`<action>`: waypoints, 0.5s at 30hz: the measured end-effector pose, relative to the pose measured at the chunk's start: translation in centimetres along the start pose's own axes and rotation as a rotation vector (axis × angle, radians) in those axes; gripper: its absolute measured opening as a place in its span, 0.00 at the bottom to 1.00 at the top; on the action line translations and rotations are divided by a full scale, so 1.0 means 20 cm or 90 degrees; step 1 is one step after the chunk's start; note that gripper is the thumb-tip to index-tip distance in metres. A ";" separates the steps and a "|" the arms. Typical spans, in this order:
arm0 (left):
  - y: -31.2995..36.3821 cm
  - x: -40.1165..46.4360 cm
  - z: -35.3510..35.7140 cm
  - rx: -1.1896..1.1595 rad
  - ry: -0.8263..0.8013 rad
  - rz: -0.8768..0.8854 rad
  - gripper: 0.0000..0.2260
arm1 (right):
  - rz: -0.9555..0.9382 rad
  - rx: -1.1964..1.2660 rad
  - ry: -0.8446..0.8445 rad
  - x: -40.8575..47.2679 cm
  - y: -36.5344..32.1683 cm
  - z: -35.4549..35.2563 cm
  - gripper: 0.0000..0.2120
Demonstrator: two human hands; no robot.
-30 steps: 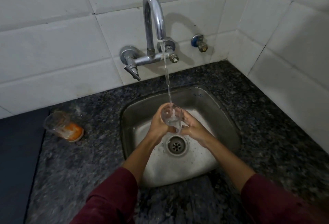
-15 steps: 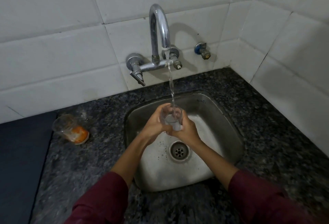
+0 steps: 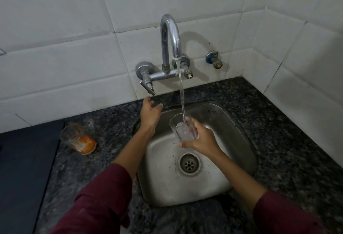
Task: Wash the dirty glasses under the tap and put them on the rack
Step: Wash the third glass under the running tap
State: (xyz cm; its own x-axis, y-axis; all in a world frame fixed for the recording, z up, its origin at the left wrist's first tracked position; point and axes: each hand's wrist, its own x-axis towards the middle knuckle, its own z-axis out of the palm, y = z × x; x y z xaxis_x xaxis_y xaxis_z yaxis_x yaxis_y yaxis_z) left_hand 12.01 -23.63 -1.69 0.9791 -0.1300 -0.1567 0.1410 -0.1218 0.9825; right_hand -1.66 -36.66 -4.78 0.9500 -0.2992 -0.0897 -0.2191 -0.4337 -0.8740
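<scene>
The drain [image 3: 189, 163] sits in the near half of the sink [image 3: 239, 152], with nothing else in the basin. Above it the right hand [image 3: 202, 141] grasps the glass [image 3: 182, 128] around its lower wall and base, mouth tilted up under the stream [image 3: 181, 88], and water is pooling inside. The glass is clear, thin and wet, so it is likely slippery and easy to chip on steel; filled, it is heavier than it looks. A wrap low around the wall, as here, seems the safest hold, better than pinching the rim.

The left hand [image 3: 150, 115] is released, fingers spread, holding nothing, over the sink's far left edge, just below the lever [image 3: 147, 87].

On the counter [image 3: 278, 131], left of the sink and well apart from it, a second glass [image 3: 78, 139] lies tilted with orange residue at its base; it is not yet washed. A dark slab [image 3: 24, 168] lies beyond it at the left.

Farther back the tap [image 3: 170, 36] runs from the tiled wall, a small valve [image 3: 214, 60] to its right. No rack is in view, so the way to it cannot be judged.
</scene>
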 end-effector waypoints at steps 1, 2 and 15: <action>0.04 0.03 0.01 0.047 0.018 0.039 0.23 | -0.002 -0.017 -0.004 -0.01 -0.01 -0.02 0.41; 0.08 0.05 0.02 0.098 0.038 0.075 0.21 | 0.002 -0.041 -0.003 -0.01 -0.02 -0.04 0.41; 0.15 0.16 0.07 0.463 0.138 0.184 0.17 | 0.083 -0.485 -0.133 -0.03 -0.06 -0.27 0.33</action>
State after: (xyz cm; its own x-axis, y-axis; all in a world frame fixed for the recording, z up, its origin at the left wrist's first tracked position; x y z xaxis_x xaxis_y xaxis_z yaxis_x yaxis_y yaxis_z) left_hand 15.29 -25.75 0.71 0.9794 -0.0698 0.1893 -0.1793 -0.7312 0.6582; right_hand -3.20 -40.59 -1.06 0.9118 -0.2549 -0.3220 -0.3513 -0.8903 -0.2899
